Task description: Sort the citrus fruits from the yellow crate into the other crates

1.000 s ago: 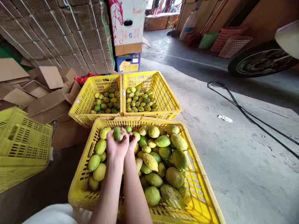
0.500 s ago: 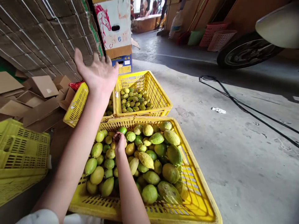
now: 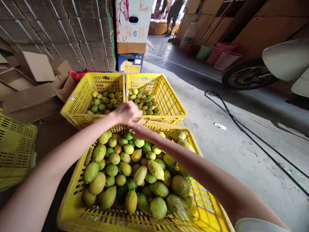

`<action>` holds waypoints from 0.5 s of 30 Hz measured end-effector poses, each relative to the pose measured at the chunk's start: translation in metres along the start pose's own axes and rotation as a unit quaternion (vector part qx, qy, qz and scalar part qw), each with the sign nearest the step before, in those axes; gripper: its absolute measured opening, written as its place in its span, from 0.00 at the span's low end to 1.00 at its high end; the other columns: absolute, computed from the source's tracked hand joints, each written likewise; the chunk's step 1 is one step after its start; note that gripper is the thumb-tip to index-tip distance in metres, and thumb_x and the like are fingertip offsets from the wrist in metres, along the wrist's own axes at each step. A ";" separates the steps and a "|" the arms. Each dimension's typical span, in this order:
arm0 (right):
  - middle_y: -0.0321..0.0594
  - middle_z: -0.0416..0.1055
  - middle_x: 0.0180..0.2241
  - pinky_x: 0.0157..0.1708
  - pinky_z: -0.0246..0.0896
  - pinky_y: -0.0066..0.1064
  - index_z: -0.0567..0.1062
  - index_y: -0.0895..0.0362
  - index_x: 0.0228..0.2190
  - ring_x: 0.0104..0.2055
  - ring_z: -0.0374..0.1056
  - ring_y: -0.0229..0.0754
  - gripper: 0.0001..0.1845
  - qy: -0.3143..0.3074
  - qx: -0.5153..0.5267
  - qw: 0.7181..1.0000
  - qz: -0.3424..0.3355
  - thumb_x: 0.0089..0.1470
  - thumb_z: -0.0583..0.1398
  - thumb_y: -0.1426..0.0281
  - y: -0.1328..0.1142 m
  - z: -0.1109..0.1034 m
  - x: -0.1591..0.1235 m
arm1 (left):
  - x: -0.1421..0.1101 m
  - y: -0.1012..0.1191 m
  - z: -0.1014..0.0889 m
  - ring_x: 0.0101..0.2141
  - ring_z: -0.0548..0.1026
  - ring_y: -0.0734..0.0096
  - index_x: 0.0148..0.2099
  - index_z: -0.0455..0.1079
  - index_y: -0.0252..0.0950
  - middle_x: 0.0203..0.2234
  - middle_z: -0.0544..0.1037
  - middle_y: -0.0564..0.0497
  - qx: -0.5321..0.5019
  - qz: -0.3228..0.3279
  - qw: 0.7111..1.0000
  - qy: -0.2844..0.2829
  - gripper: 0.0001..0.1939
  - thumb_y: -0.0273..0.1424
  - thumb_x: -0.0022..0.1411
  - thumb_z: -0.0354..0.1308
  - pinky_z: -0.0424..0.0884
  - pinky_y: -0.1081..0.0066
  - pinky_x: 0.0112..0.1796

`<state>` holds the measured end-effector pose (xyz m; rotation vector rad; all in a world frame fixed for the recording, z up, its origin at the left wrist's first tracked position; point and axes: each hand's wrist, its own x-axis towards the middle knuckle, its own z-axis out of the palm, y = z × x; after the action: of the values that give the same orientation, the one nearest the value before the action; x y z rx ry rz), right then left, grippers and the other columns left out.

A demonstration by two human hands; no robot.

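Meeting above the rim: the person's left hand [image 3: 127, 112] and right hand [image 3: 140, 132] come together over the far edge of the near yellow crate [image 3: 70, 216], the left one higher and a little farther off.
Left hand: back turned up, fingers curled inward; whether it grasps a fruit cannot be told, as the palm is hidden.
Right hand: fingers pointing left, just under the other hand and near a bright green fruit [image 3: 128, 135]; its grip is mostly hidden, so whether it is clenched on anything cannot be told.
Near-crate fruit: a broad pile of yellow-green fruits [image 3: 140, 175] lies below the hands, inside the near yellow crate, some smooth, some bumpy, the bigger ones toward the right.
Far crates: a left far crate [image 3: 79, 91] and a right far crate [image 3: 169, 93] stand side by side just beyond, each holding smaller fruits [image 3: 101, 104] of similar colours.
Left side: another yellow crate [image 3: 16, 151], cut by the picture's edge, with open cardboard boxes [image 3: 36, 66] beyond it.
Behind: strapped flattened cardboard [image 3: 58, 42], and a white carton [image 3: 134, 29] above a blue carton [image 3: 131, 62].
Right side: black cable [image 3: 236, 122] on the grey floor [image 3: 193, 106], near a wheel [image 3: 248, 75].
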<state>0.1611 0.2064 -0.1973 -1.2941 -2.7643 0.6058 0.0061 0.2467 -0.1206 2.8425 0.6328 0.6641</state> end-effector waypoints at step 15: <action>0.76 0.49 0.71 0.63 0.67 0.54 0.44 0.67 0.75 0.68 0.64 0.72 0.65 -0.100 -0.097 0.990 -0.036 0.52 0.74 0.63 0.001 0.025 -0.039 | -0.097 0.065 0.076 0.62 0.74 0.38 0.72 0.53 0.25 0.69 0.62 0.21 0.000 -0.383 0.894 -0.232 0.52 0.53 0.59 0.66 0.74 0.56 0.54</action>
<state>0.1827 0.1699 -0.2160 -1.2202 -3.0874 0.4997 -0.0142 0.1420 -0.2106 2.2847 1.4910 -0.1427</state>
